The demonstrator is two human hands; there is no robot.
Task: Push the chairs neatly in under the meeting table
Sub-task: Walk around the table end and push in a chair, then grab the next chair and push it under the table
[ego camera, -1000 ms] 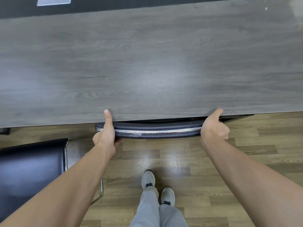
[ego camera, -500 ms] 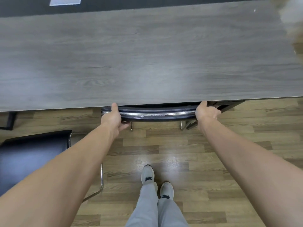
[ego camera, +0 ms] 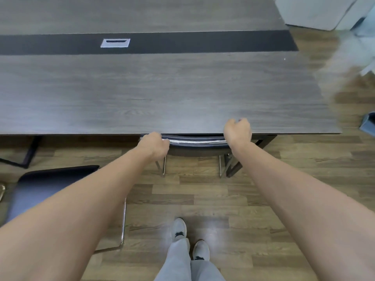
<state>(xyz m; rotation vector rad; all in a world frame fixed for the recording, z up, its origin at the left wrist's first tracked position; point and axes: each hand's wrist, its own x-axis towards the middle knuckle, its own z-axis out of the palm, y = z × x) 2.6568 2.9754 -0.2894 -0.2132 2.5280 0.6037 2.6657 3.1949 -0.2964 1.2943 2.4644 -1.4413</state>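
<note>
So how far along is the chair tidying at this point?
Nearly done: the chair in front is tucked in, its backrest at the meeting table edge. In hand: the left hand has a grip on the backrest's chrome top rail; the right hand is curled at the other end, its hold unclear. Left: the black chair at lower left stands well out from the table.

Room with wood-look plank floor

The brown plank floor (ego camera: pixel 233 199) showed soft glare patches from overhead light. A pale, blurred cabinet-like unit (ego camera: pixel 316 11) stood at the upper right, and a blue-grey object (ego camera: pixel 368 126) lay at the right edge.
</note>
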